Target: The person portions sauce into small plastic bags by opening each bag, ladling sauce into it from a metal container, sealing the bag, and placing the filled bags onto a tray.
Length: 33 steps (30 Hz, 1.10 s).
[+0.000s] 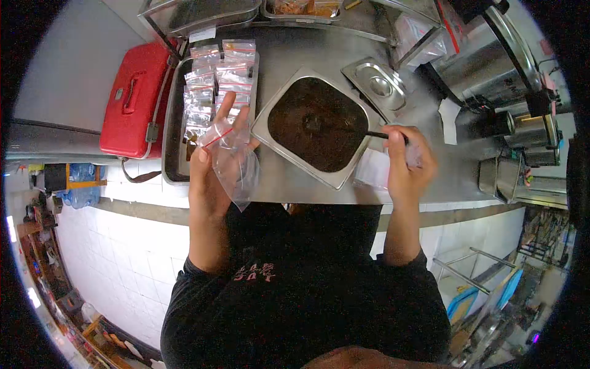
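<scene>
One steel counter (pixel 295 178) spans the view, edged with white tile on the near side. The largest items on it are a steel urn (pixel 485 61) at the far right, whose faint marking cannot be read, and a red case (pixel 132 101) with one handle and one latch at the left end. Between them stand two trays. The right one, a square steel pan (pixel 270 123), holds a dark granular filling (pixel 316 123). The left one, an oblong steel tray (pixel 172 129), carries two rows of small filled zip bags (pixel 215 77) with red seal strips; their number cannot be counted exactly. One steel lid (pixel 378 83) with a central knob lies just beyond the pan. Two more pans (pixel 203 12) sit at the far edge, and several small steel cups (pixel 531 132) stand at the right.

The left hand (pixel 212 166) is raised above the counter between the oblong tray and the pan, fingers spread behind one empty clear zip bag (pixel 233 157) pinched against the thumb; the bag hangs open-mouthed, partly hiding the tray's near corner. The right hand (pixel 405 163) is closed around the dark handle of a scoop (pixel 378 134), whose tip rests at the pan's right rim. Clear plastic lies under this hand. Pale lettering on the person's black shirt (pixel 307 295) is too distorted to read.
</scene>
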Available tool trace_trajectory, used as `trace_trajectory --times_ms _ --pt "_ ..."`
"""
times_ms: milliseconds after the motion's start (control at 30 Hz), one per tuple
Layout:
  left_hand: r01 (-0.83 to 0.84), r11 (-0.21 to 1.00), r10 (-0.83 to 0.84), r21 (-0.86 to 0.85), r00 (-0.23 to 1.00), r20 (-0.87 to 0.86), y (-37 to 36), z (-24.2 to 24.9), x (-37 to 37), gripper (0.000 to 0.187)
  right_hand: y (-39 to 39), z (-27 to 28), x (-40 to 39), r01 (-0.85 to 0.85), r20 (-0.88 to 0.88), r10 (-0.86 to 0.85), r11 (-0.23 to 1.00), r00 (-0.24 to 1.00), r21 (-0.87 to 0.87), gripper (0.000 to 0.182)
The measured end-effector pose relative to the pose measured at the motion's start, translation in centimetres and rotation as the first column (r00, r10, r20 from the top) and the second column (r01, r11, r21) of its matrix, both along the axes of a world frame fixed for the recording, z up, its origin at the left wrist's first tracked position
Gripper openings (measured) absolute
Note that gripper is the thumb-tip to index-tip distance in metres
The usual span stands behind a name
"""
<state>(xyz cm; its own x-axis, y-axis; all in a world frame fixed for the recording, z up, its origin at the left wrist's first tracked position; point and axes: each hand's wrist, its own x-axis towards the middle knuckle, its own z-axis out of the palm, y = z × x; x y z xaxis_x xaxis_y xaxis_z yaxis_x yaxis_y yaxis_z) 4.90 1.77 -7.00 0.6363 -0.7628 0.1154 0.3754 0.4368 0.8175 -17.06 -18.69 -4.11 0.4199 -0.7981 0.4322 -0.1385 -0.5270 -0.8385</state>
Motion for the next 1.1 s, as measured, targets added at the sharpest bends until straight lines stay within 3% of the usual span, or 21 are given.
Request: trace_trajectory --times_ms 33,100,133,200,233,300,433,500,533,600,833,900,933,1000,1100 --pt "0.001 1.000 -0.001 0.001 1.000 -0.004 0.0 0.0 -0.2 0.076 0.1 -0.3 -0.1 0.001 -0.004 -0.001 1.000 1.000 0.001 0.009" --pt "-0.031 1.000 0.031 -0.003 0.999 -0.031 -0.1 0.2 -0.4 0.079 0.1 -1.4 -0.2 -0.043 -0.133 0.014 0.975 0.991 -0.216 0.011" --pt "-0.031 0.999 0.031 -0.004 0.999 -0.030 -0.1 0.3 -0.4 0.079 0.4 -2.0 -0.2 -0.043 -0.133 0.014 0.975 0.991 -0.217 0.011" --pt "-0.011 1.000 0.011 0.011 1.000 0.001 -0.2 0.5 -0.4 0.079 1.2 -3.1 -0.2 -0.063 -0.078 0.064 0.998 0.995 0.011 0.014" --pt "-0.013 1.000 0.013 0.014 1.000 0.001 -0.1 0.7 -0.5 0.079 1.5 -3.5 -0.4 -0.065 -0.078 0.066 0.998 0.995 0.015 0.014" --pt "-0.027 0.999 0.026 0.034 1.000 0.007 -0.2 1.2 -0.7 0.078 2.2 -3.8 -0.8 -0.058 -0.051 0.078 0.946 0.996 0.318 0.019" --pt "0.002 1.000 -0.003 0.024 0.999 0.035 -0.2 0.8 -0.5 0.076 3.2 -3.6 -1.6 -0.091 -0.005 0.105 0.881 0.994 0.464 0.025" --pt "-0.004 1.000 0.004 -0.011 1.000 -0.007 -0.1 0.5 -0.6 0.073 3.6 -3.3 -1.8 -0.135 0.140 0.047 0.670 0.989 0.730 0.030" --pt "-0.001 1.000 0.001 -0.010 1.000 -0.007 -0.1 0.5 -0.6 0.073 3.7 -3.4 -1.8 -0.133 0.140 0.044 0.671 0.989 0.730 0.030" --pt "0.012 0.998 -0.015 -0.067 0.999 -0.035 0.0 0.4 -0.7 0.068 3.9 -4.0 -1.8 -0.149 0.263 -0.132 0.555 0.956 0.818 0.032" --pt "-0.048 0.998 0.050 -0.041 0.997 0.050 0.1 0.5 -1.0 0.054 3.8 -4.9 -1.4 -0.189 0.356 -0.244 0.519 0.902 0.834 0.029" --pt "-0.190 0.981 0.194 -0.038 0.952 0.235 -0.3 0.5 -0.9 0.042 3.8 -5.1 -1.3 -0.200 0.379 -0.278 0.507 0.883 0.838 0.027" --pt "-0.194 0.980 0.198 -0.039 0.951 0.237 -0.5 0.7 -0.8 0.042 3.8 -5.0 -1.2 -0.203 0.381 -0.275 0.507 0.883 0.838 0.027" --pt "-0.321 0.947 0.289 -0.004 0.849 0.442 -0.8 1.2 -0.8 0.035 3.6 -4.6 -1.2 -0.232 0.447 -0.291 0.555 0.846 0.799 0.026" --pt "-0.369 0.929 0.310 0.031 0.821 0.480 -1.9 1.8 -1.5 0.041 2.4 -4.1 -1.8 -0.222 0.485 -0.301 0.614 0.821 0.757 0.025"
